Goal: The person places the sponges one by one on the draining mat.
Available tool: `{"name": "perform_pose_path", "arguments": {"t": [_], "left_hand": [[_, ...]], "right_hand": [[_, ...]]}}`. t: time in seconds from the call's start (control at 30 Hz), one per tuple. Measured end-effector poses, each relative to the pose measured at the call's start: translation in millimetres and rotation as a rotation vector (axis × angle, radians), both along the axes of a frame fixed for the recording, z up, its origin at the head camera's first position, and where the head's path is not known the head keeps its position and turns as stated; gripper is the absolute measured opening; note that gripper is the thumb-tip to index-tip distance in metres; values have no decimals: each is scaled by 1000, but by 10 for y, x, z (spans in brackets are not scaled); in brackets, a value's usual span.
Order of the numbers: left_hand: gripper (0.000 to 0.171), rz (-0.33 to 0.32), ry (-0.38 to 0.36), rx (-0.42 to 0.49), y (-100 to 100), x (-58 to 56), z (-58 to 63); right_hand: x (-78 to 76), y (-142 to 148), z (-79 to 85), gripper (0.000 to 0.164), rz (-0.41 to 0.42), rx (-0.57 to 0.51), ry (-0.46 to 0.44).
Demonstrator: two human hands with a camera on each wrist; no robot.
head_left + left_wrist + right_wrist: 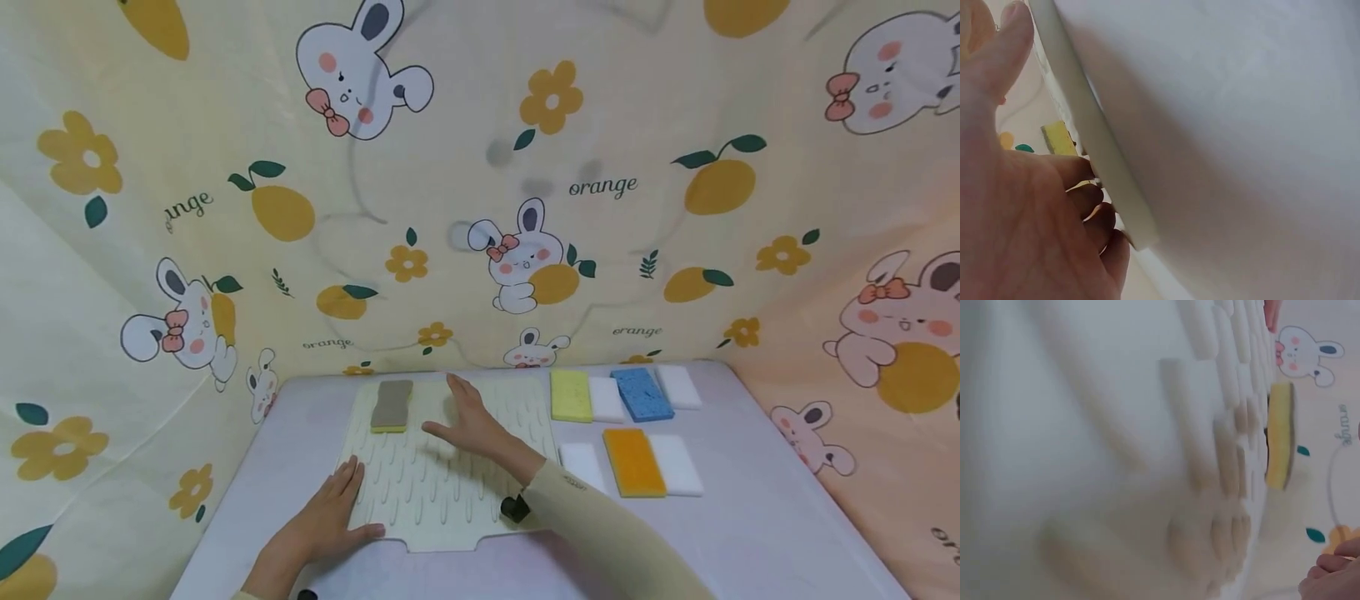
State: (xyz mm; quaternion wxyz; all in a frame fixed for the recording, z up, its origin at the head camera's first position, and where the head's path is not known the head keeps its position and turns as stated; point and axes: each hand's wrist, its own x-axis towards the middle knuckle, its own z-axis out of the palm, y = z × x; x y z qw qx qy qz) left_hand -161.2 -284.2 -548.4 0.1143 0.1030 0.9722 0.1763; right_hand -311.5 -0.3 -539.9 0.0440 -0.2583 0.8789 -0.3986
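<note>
L hand (pixel 330 512), lower left of head view, fingers straight, touching left edge of pale ridged mat (pixel 442 500), thumb spread near its bottom edge; R hand (pixel 476 421), approx. mid-frame, over mat, fingers extended, thumb apart, nothing held; mat lies on worktop (pixel 750 525), lower centre; grey/yellow sponge (pixel 392 404) flat on mat's upper left, left of R hand, not touched; lower right of frame, beside mat: yellow sponge (pixel 572 396), blue sponge (pixel 643 394), orange sponge (pixel 633 463) w/ four white pads (pixel 678 465).
</note>
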Motion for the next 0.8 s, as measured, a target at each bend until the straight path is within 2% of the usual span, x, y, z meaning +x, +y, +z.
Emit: {"name": "perform_pose_path", "arguments": {"t": [0.33, 0.53, 0.8], "left_hand": [[121, 1, 2, -22, -9, -24, -55], [122, 6, -12, -14, 1, -10, -55], [121, -7, 0, -16, 5, -4, -61]], "right_hand": [[124, 465, -4, 110, -15, -5, 37], [247, 719, -17, 111, -14, 55, 26], [383, 992, 107, 111, -32, 93, 6]]}}
